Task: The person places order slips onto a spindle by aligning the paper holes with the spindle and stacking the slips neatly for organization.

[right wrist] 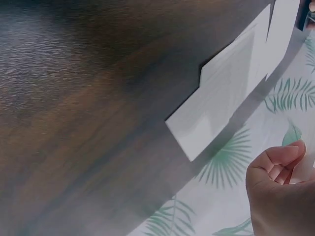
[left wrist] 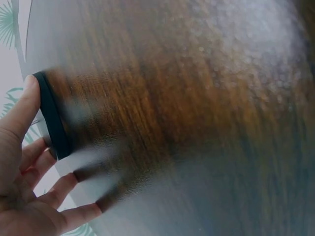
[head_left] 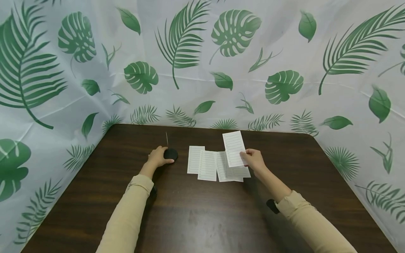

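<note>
A receipt spike with a round black base and a thin upright metal rod stands on the table, left of the paper slips. My left hand grips the base at its edge; in the left wrist view the thumb lies on one side of the base and fingers on the other. My right hand pinches a white lined slip by its lower right edge, raised above the others. Below and left of it several similar slips lie overlapping in a row, also visible in the right wrist view.
The dark wooden table spreads toward me, its far edge meeting a white curtain printed with green leaves. The same cloth hangs along the left and right sides. A black band shows by the right sleeve.
</note>
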Action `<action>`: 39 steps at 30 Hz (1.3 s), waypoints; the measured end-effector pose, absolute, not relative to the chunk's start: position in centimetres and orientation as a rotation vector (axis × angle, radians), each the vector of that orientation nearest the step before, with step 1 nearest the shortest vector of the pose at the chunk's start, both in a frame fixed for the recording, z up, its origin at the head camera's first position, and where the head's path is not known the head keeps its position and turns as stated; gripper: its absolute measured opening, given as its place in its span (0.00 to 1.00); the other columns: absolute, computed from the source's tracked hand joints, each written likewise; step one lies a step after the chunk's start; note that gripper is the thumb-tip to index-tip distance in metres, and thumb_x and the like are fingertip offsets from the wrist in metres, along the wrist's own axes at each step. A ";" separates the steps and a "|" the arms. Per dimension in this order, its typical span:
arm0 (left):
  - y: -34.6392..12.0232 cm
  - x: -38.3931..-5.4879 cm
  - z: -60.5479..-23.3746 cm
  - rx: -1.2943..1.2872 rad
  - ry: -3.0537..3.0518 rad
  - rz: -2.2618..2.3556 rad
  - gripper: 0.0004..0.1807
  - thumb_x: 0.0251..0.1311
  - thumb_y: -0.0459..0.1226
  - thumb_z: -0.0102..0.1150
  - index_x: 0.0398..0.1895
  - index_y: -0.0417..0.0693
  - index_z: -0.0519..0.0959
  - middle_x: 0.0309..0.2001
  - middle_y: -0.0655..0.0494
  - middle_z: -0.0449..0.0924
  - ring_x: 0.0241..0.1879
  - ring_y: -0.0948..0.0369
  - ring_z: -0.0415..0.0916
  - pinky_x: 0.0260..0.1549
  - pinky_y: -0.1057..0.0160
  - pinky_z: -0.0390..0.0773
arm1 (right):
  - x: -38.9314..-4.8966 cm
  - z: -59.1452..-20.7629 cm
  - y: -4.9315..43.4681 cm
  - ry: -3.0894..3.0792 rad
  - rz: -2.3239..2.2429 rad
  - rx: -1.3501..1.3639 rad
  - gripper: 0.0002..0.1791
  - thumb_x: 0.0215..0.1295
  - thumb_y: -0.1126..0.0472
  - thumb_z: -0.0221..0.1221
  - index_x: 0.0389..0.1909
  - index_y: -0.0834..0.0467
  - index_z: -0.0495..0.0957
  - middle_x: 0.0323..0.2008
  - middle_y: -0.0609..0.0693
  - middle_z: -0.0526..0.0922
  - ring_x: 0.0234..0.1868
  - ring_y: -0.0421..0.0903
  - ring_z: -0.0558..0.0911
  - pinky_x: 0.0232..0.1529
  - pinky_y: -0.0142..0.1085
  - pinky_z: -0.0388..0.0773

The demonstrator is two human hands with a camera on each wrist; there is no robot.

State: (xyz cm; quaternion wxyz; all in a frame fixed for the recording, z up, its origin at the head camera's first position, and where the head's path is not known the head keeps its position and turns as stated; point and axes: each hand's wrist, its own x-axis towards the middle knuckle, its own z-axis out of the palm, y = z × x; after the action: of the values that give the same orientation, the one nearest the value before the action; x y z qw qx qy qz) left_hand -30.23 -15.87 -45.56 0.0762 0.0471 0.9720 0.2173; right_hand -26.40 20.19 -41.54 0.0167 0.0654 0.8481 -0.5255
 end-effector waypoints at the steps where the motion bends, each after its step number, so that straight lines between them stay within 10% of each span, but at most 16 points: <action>1: -15.8 -30.2 -45.5 0.141 2.913 0.656 0.39 0.59 0.48 0.62 0.68 0.35 0.61 0.64 0.34 0.63 0.61 0.35 0.62 0.61 0.31 0.60 | -26.4 -41.5 20.1 2.636 -1.634 0.198 0.16 0.68 0.64 0.50 0.44 0.77 0.73 0.22 0.45 0.75 0.21 0.36 0.72 0.22 0.28 0.75; 39: -16.4 -29.8 -45.4 0.186 2.885 0.775 0.41 0.61 0.50 0.57 0.70 0.37 0.55 0.67 0.32 0.57 0.63 0.35 0.60 0.60 0.33 0.63 | -25.9 -39.0 14.6 2.473 -1.719 0.086 0.12 0.68 0.65 0.51 0.40 0.74 0.73 0.23 0.46 0.78 0.23 0.37 0.74 0.23 0.30 0.74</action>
State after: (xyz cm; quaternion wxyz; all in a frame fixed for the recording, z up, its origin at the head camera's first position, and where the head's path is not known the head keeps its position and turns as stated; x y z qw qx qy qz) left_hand -29.77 -16.38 -45.40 0.0740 0.0621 0.9613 0.2581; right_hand -25.94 14.62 -38.95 0.0640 0.0284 0.8191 -0.5693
